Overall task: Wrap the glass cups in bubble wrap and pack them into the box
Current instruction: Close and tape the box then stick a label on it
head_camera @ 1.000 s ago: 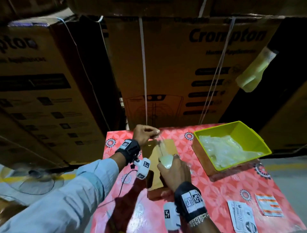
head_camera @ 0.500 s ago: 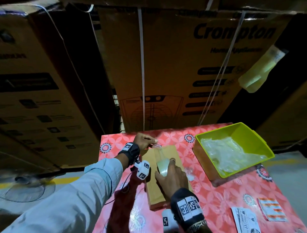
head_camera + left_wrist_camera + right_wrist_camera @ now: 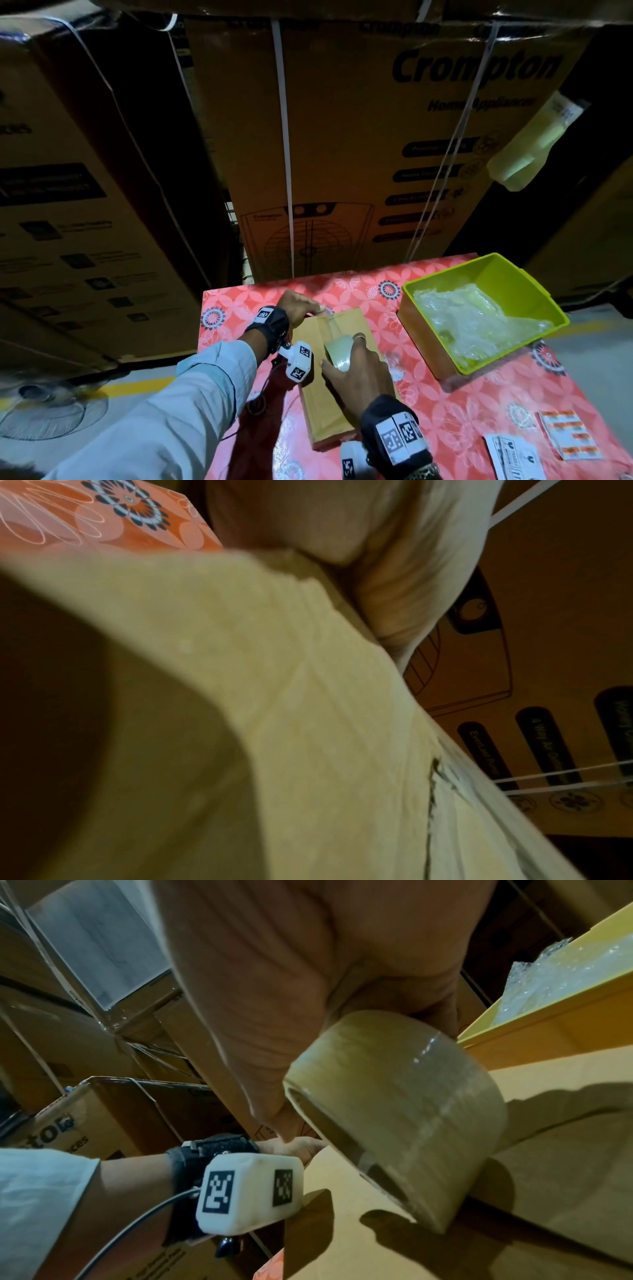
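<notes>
The box (image 3: 339, 377) lies shut on the desk (image 3: 462, 411). At its far left corner the left hand (image 3: 296, 308) pinches the tape end with its fingers together. Over the box's middle the right hand (image 3: 359, 370) has its fingers curled around the roll (image 3: 337, 353). Right of the box, the tray (image 3: 534, 308) holds bubble wrap (image 3: 469, 318).

Blurred pale tape (image 3: 308, 710) fills the frame beside orange floral cloth (image 3: 103, 520).

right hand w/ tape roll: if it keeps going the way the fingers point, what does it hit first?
Likely the left hand, pinching the tape end at the box's far edge. The right hand grips the tape roll and points that way; depth unclear.
</notes>
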`<state>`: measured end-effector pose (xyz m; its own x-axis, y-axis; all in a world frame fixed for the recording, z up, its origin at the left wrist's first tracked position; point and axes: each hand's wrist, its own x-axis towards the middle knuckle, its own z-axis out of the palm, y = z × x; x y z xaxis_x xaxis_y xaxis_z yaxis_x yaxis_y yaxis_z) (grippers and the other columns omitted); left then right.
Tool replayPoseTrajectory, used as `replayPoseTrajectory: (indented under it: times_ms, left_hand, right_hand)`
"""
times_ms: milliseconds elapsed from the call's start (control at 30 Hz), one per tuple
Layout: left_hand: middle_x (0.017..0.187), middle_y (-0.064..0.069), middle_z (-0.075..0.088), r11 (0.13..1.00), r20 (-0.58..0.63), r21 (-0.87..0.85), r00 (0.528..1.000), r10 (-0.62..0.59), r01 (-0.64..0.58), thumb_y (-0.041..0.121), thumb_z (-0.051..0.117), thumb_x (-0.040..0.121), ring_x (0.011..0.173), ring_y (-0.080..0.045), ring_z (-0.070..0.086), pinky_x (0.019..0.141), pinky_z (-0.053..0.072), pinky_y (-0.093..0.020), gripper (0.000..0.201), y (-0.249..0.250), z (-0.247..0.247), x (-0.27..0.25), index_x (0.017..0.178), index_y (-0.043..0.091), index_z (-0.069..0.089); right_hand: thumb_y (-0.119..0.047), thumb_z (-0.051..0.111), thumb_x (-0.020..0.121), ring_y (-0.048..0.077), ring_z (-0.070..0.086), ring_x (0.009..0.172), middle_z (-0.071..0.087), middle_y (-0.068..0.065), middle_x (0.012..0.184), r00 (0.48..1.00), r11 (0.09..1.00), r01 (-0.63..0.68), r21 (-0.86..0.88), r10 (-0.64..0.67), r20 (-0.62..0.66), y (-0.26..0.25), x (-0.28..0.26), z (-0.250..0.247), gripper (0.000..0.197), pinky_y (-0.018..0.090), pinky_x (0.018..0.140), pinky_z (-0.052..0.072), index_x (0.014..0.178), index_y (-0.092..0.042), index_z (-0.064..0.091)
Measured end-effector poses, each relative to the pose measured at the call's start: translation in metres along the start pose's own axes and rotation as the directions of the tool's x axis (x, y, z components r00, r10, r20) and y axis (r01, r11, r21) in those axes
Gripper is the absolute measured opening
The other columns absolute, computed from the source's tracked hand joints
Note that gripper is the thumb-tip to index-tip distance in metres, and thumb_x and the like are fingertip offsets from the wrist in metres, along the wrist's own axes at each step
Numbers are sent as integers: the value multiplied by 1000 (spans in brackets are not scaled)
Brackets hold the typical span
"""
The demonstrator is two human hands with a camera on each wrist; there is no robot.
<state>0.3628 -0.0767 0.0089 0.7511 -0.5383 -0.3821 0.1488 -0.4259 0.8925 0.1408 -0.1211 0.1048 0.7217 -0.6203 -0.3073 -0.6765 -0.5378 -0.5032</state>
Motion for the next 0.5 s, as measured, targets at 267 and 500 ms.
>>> replayPoseTrajectory:
  times_ms: [267,500]
  left_hand:
    - [77,-9,67,848,175,521,962,-211,92,31,81,87,60,-24,61,47,49,-28,26,17,-16,10,101,9,77]
    - [89,4,75,817,282,445,923,260,-366,19,71,95,84,-11,70,77,60,-35,6,37,7,-18,90,18,74]
  right_hand:
    - [-59,62,88,28,67,103,70,4,115,1000,999,14,37,-14,-10,3,-1,6,80,41,85,57,146,-13,32]
    - [-61,63,86,29,66,106,68,5,119,1000,999,16,52,-16,-7,5,-4,6,85,36,83,54,148,-16,26]
